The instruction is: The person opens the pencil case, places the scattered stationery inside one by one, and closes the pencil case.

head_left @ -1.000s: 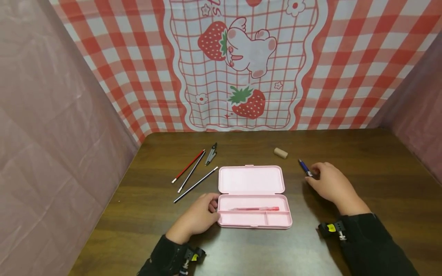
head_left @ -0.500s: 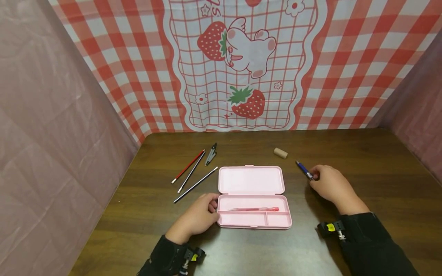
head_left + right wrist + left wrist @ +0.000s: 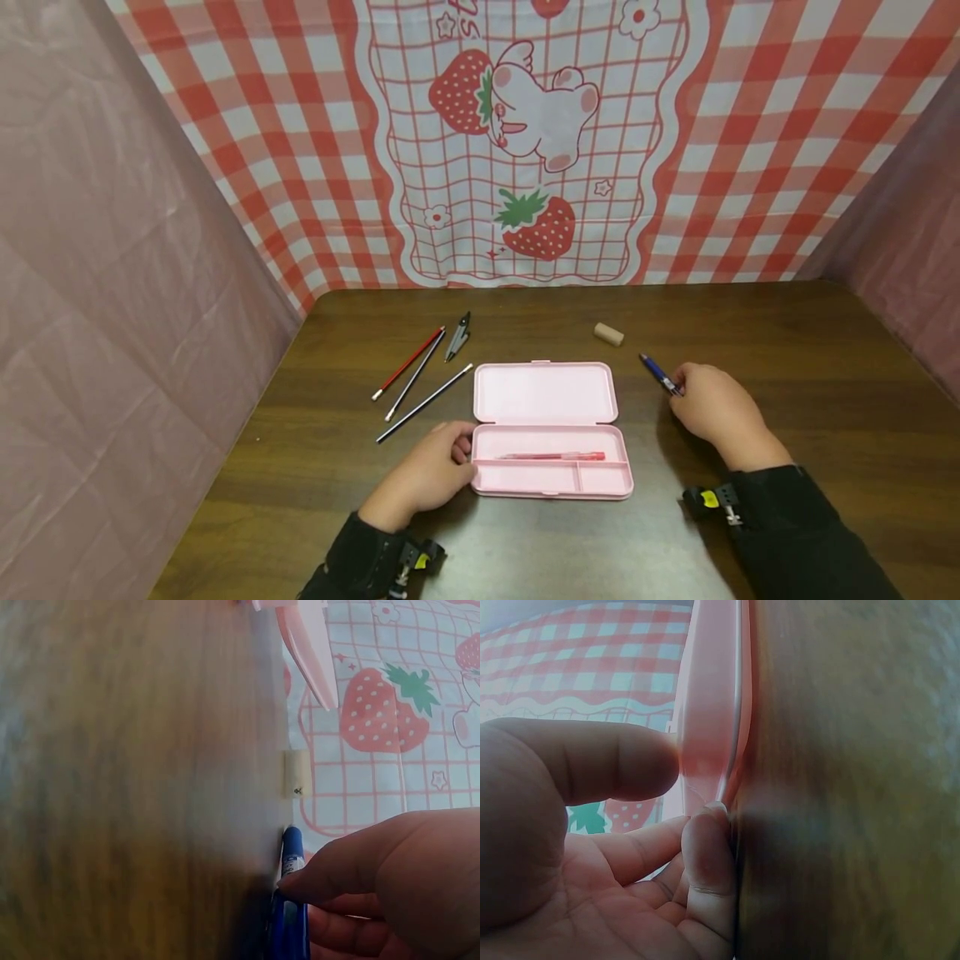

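Observation:
A pink pencil case (image 3: pixel 525 478) lies with its lid (image 3: pixel 545 392) folded back, and a red pen (image 3: pixel 562 456) rests in its long rear compartment. At the case's left end my left hand (image 3: pixel 423 475) holds the edge; the left wrist view has the thumb (image 3: pixel 622 761) and a curled finger (image 3: pixel 707 851) on the case's side. My right hand (image 3: pixel 716 408) pinches a blue pen (image 3: pixel 657 372) right of the case. In the right wrist view the thumb lies on the pen (image 3: pixel 293 844), whose tip end points away; the hand hides part of it.
Left of the case lie a red pencil (image 3: pixel 408 364), two dark striped pencils, one (image 3: pixel 425 402) nearest the case, and a grey compass (image 3: pixel 457 337). Behind the case, to the right, is a tan eraser (image 3: pixel 608 334). A checked cloth (image 3: pixel 750 167) hangs behind the wooden table (image 3: pixel 825 375).
My right hand has taken hold of the blue pen, and the pen has shifted slightly left and toward me. The left hand stays at the case.

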`<state>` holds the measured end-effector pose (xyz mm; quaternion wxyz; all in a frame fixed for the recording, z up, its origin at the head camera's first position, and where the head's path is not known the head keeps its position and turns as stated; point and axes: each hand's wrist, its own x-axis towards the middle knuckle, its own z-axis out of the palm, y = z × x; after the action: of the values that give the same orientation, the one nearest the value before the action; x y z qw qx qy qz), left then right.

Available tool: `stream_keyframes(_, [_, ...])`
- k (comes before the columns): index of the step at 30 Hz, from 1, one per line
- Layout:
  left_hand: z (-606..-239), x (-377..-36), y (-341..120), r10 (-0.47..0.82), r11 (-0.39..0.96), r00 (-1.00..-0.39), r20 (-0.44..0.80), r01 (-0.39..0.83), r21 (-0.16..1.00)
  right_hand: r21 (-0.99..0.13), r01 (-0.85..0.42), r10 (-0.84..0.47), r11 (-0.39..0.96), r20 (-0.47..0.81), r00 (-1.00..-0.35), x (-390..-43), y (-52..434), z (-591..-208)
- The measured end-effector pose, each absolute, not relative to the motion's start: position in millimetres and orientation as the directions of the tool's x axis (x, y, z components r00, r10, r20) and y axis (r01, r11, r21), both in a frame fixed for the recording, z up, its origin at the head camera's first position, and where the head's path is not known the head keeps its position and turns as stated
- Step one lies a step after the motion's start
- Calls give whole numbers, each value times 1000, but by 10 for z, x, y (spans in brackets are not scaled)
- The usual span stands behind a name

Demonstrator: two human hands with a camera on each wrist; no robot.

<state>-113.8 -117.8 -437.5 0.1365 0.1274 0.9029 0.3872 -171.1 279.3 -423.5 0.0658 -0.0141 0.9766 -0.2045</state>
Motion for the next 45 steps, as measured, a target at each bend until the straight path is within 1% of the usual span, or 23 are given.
stream_keyframes(7, [-4373,-1139,-1177,334,670,-929,-158,116,733,-394,5,-57,919,-145,-988,-1705,2781,-4211])
stream_keyframes(12, [-4354,-1126,-1176,336,661,-931,-145,124,740,-421,-5,-70,907,-139,-988,-1707,2771,-4197])
stream_keyframes(16, [-4355,-1113,-1176,343,653,-930,-129,138,745,-461,-33,-87,887,-97,-991,-1684,2748,-4153])
stream_keyframes(21, [-4356,-1110,-1170,352,645,-928,-119,149,750,-485,-80,-112,871,-36,-993,-1629,2690,-4061])
stream_keyframes(26, [-4358,-1112,-1169,351,645,-928,-123,144,751,-512,-186,-191,839,43,-981,-1530,2513,-3909])
stream_keyframes(29, [-4352,-1119,-1172,347,643,-929,-128,137,753,-508,-246,-238,826,82,-968,-1454,2359,-3799])
stream_keyframes(36, [-4346,-1130,-1169,345,642,-929,-136,128,756,-452,-284,-273,845,89,-958,-1253,2062,-3589])
stream_keyframes(41, [-4353,-1128,-1171,351,633,-929,-119,142,761,-440,-317,-309,840,90,-947,-1194,1922,-3555])
stream_keyframes(45, [-4361,-1124,-1170,353,630,-930,-104,153,761,-420,-374,-358,827,121,-926,-1178,1848,-3590])
